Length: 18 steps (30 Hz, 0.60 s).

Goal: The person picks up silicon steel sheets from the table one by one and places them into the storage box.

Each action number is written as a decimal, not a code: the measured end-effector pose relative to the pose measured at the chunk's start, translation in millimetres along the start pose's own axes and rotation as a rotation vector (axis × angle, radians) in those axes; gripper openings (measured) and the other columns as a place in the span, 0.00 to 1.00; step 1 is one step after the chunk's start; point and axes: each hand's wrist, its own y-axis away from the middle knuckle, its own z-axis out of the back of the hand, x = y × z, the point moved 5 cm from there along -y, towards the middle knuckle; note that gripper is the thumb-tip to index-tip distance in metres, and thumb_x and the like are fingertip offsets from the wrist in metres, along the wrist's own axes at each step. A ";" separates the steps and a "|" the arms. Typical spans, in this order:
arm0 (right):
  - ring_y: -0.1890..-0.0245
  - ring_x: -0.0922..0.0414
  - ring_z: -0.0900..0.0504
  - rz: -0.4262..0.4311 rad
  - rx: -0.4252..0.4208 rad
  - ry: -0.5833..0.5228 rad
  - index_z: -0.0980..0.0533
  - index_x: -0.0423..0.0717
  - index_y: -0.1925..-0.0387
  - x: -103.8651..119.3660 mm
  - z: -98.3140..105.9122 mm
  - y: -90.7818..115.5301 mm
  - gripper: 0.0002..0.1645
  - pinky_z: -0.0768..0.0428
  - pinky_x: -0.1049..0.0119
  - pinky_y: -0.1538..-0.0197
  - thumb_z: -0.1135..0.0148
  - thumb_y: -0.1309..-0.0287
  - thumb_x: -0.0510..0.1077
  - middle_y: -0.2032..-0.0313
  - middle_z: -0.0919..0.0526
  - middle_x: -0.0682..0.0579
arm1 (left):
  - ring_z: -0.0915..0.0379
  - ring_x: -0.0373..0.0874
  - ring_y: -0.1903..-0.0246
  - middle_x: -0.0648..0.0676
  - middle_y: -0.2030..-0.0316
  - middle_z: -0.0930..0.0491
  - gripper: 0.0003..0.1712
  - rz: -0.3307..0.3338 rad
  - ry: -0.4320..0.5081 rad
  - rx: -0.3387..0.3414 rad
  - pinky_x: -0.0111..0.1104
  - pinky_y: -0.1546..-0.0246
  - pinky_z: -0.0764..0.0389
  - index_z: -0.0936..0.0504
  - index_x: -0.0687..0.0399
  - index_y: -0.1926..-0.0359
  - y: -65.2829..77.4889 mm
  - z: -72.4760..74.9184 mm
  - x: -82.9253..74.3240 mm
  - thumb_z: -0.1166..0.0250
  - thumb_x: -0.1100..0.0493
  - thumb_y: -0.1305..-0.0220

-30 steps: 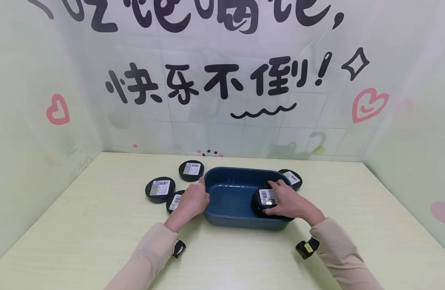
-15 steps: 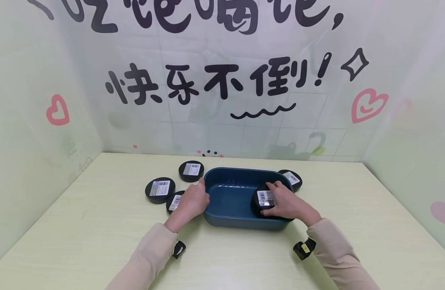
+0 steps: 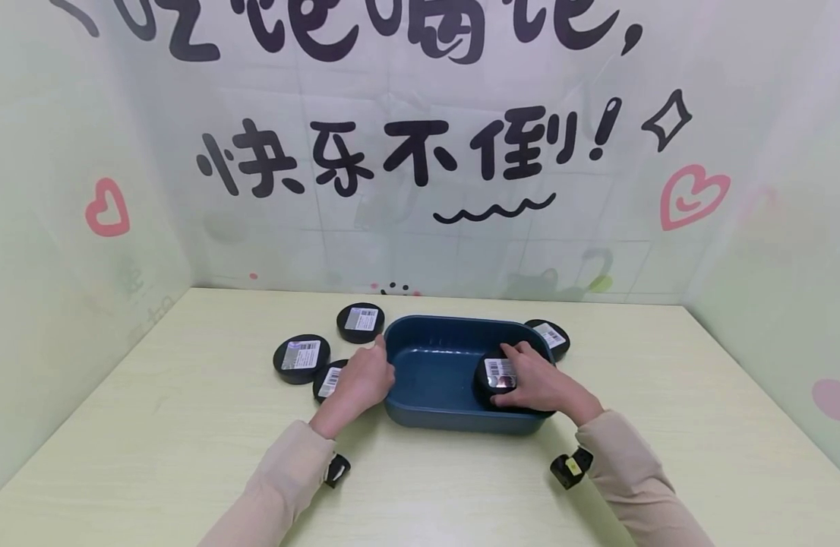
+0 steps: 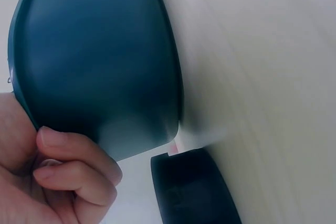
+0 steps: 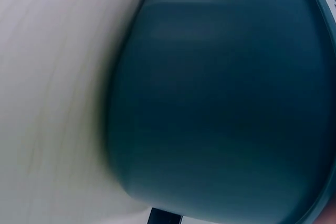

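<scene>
A blue plastic basin (image 3: 434, 380) stands on the table, seen from above in the head view. My left hand (image 3: 364, 377) grips its left rim; in the left wrist view the thumb and curled fingers (image 4: 79, 182) are at the basin's end. My right hand (image 3: 538, 380) reaches over the right rim into the basin, thumb and fingers spread around a round black container (image 3: 495, 382) with a silver barcode label on top. The right wrist view shows mostly the basin's outer wall (image 5: 220, 103), hiding that grip.
Three similar black containers sit left of the basin: a back one (image 3: 361, 323), a left one (image 3: 301, 358) and one (image 3: 327, 382) partly behind my left hand. Another container (image 3: 550, 338) stands against the basin's back right corner. A printed wall (image 3: 420, 258) closes off the table's back.
My right hand has shifted slightly left and lower with the black container, which now sits deeper in the basin's right end. The left hand and basin have stayed in place.
</scene>
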 end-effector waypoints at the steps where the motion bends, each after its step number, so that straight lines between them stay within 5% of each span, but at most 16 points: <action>1: 0.60 0.49 0.28 -0.002 0.005 0.000 0.37 0.21 0.42 -0.1 -0.2 0.0 0.50 0.27 0.54 0.52 0.28 0.60 0.50 0.56 0.28 0.34 | 0.28 0.50 0.74 0.69 0.63 0.21 0.32 -0.002 0.000 -0.001 0.37 0.78 0.29 0.41 0.72 0.35 0.1 -0.1 -0.1 0.46 0.64 0.39; 18: 0.52 0.43 0.30 -0.036 0.039 -0.004 0.40 0.24 0.38 0.6 -5.1 -2.0 0.54 0.29 0.49 0.46 0.26 0.60 0.51 0.49 0.31 0.31 | 0.28 0.50 0.75 0.69 0.64 0.21 0.32 -0.010 0.007 -0.009 0.37 0.79 0.29 0.40 0.72 0.35 0.1 -1.2 0.7 0.46 0.64 0.39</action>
